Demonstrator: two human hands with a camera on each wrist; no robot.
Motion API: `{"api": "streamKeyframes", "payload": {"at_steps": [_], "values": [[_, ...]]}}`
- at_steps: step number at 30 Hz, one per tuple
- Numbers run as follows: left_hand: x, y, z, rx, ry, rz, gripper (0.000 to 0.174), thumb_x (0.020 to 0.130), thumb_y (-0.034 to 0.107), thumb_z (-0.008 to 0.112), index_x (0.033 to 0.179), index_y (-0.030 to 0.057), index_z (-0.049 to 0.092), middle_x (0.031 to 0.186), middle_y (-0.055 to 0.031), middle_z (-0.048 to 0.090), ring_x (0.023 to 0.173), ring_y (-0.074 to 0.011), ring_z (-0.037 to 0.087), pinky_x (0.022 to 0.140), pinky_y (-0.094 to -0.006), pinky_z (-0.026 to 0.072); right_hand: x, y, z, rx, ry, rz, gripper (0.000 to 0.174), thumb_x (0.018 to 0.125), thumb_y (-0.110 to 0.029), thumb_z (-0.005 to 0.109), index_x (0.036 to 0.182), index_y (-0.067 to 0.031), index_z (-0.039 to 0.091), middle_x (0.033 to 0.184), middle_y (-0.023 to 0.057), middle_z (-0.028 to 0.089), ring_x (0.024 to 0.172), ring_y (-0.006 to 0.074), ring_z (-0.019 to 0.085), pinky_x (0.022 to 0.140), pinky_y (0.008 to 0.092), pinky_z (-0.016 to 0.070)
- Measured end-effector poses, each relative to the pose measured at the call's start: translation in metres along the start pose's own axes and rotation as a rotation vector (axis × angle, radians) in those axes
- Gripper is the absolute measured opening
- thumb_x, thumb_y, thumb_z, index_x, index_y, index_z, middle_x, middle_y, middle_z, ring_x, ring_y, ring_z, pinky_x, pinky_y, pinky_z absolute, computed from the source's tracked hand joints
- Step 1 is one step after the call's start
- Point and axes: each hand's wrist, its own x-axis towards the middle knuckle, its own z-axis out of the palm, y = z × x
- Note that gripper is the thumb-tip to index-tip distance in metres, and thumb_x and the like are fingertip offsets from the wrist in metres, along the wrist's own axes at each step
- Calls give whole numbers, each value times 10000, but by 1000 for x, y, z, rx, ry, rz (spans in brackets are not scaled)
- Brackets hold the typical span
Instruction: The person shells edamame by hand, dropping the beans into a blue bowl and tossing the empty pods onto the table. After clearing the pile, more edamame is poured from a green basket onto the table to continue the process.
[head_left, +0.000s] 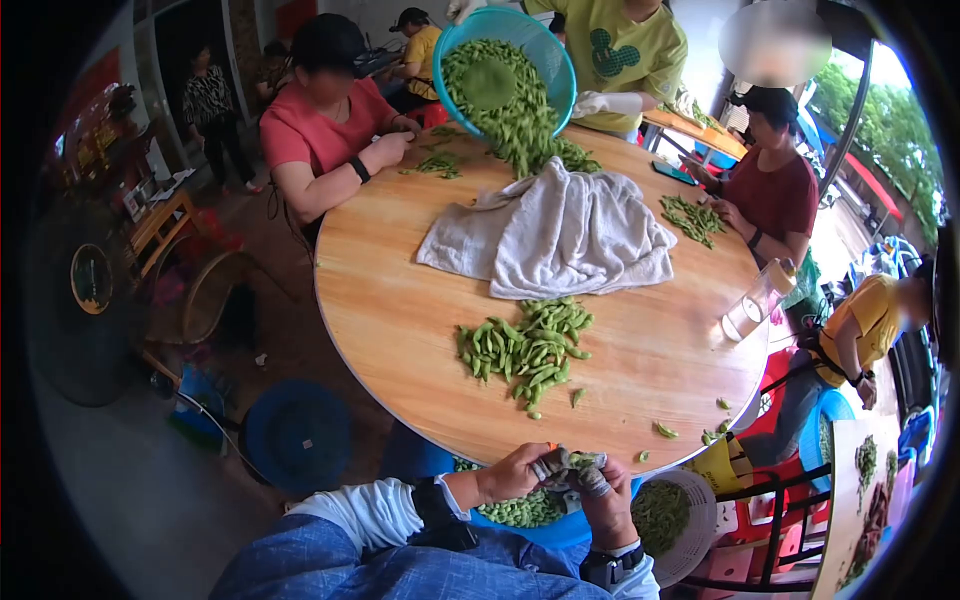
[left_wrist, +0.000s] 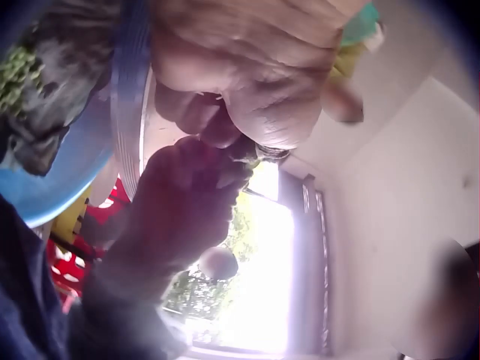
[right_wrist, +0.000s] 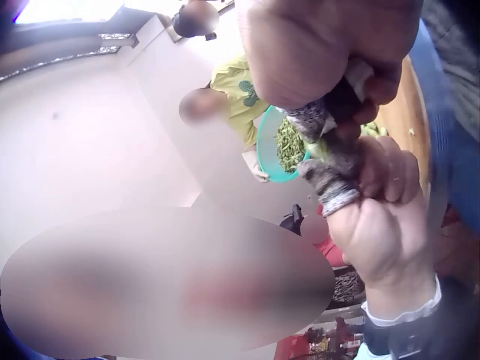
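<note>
Just past the near table edge, the left hand and right hand meet, fingers curled, with cloth-like covers on thumbs or fingertips. Between them they pinch a green pod; the right wrist view shows the pod partly hidden by the covered tips. Below the hands is a blue basin holding shelled green beans. A pile of green pods lies on the round wooden table ahead of them. In the left wrist view the pinched spot is dark and mostly hidden.
A crumpled light cloth lies mid-table. Across it, a gloved person tips pods from a teal basket. Other people sit around, with small pod piles. A clear cup stands at right; a white basket of pods or shells is beside the basin.
</note>
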Motion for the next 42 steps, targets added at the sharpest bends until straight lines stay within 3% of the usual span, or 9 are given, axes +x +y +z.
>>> {"api": "streamKeyframes", "payload": {"at_steps": [2, 6, 7, 10, 11, 17, 26, 33, 42], "values": [[2, 9, 1, -198, 14, -263, 265, 877, 244, 418, 855, -9, 492, 666, -31, 492, 631, -98, 481, 564, -267, 409, 3, 1, 1, 8, 16, -6, 143, 802, -96, 526, 883, 11, 575, 786, 34, 598, 639, 77, 521, 581, 199, 413], [4, 12, 1, 787, 43, 70, 201, 781, 173, 537, 835, -17, 498, 687, -133, 558, 609, -198, 543, 572, -278, 425, 1, -16, 9, -224, 39, 16, 127, 799, -75, 529, 874, 19, 569, 801, 39, 599, 683, 82, 533, 629, 213, 429], [6, 16, 1, 732, 43, 83, 99, 727, 73, 513, 785, -7, 511, 649, -204, 543, 646, -368, 537, 558, -328, 430, 2, -17, 9, -233, 10, 2, 124, 799, -70, 530, 873, 22, 567, 804, 41, 600, 697, 85, 536, 645, 219, 432], [13, 20, -8, 358, -70, 171, 58, 724, 49, 498, 749, 2, 521, 646, -222, 530, 617, -371, 526, 530, -331, 415, 0, -20, 4, -174, -83, -34, 134, 798, -80, 537, 875, 27, 561, 827, 51, 601, 745, 99, 546, 700, 235, 438], [13, 14, -11, 335, -80, 186, 97, 764, 90, 519, 729, 0, 527, 573, -91, 521, 530, -169, 495, 529, -282, 398, -1, -18, 2, -136, -103, -45, 137, 798, -83, 538, 877, 27, 560, 831, 52, 601, 745, 100, 546, 699, 235, 438], [13, 17, -12, 6, -160, -384, 171, 839, 127, 441, 784, 2, 544, 620, 22, 488, 609, -97, 473, 568, -259, 403, 3, -17, 3, -236, -67, -31, 113, 774, -53, 549, 856, 25, 558, 784, 42, 596, 697, 92, 536, 649, 228, 433], [10, -4, -5, 184, -2, -215, 174, 805, 86, 402, 808, -14, 545, 715, -76, 560, 690, -107, 485, 632, -260, 408, 0, -13, 12, -778, 59, -222, 104, 684, -4, 566, 785, 15, 551, 627, 114, 553, 585, 142, 535, 540, 257, 416], [13, -5, -2, 632, -38, 139, 111, 709, 63, 442, 624, -6, 459, 641, -168, 504, 605, -306, 505, 552, -366, 390, -2, -20, 15, -970, 70, -394, 145, 617, 29, 549, 760, 3, 549, 614, 154, 531, 553, 311, 531, 518, 327, 420], [12, 20, 3, 391, -94, -157, 191, 787, 108, 455, 939, 7, 511, 781, -165, 570, 746, -246, 555, 687, -322, 421, -1, -20, 6, -583, 130, -165, 140, 759, -53, 571, 869, 31, 553, 743, 65, 602, 675, 89, 554, 589, 224, 446]]}}
